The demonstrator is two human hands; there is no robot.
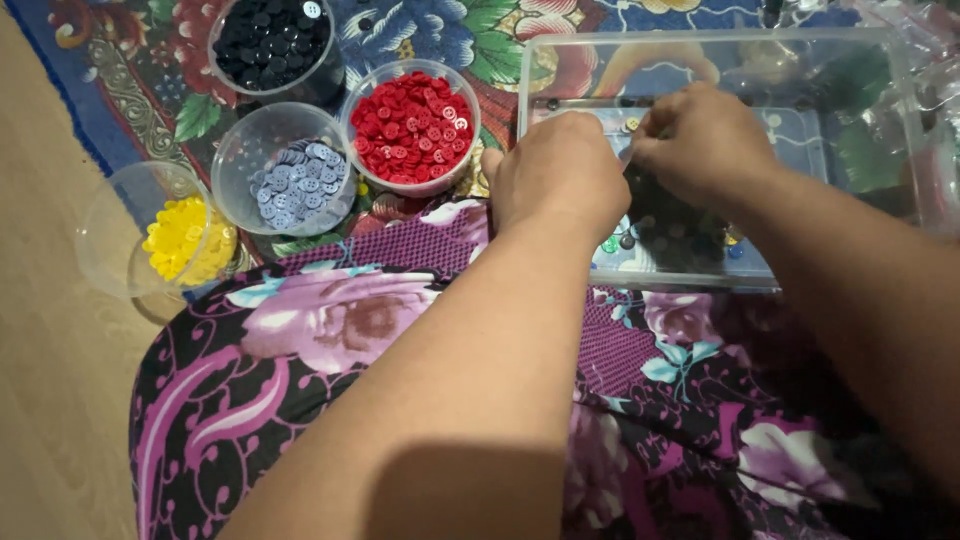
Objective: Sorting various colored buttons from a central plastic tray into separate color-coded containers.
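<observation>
My left hand (558, 172) rests curled at the near left rim of a clear plastic box (860, 60), its fingers hidden from view. My right hand (705, 140) reaches into the box with fingers pinched together over a pile of mixed buttons (672, 240). What the fingertips hold is hidden. Left of the box stand round clear tubs: red buttons (412, 125), pale blue-grey buttons (300, 182), black buttons (270, 38) and yellow buttons (178, 238).
A floral blue, red and green mat (470, 30) lies under the tubs and box. My lap in purple flowered cloth (330, 330) fills the foreground. Tan floor (45, 330) runs along the left.
</observation>
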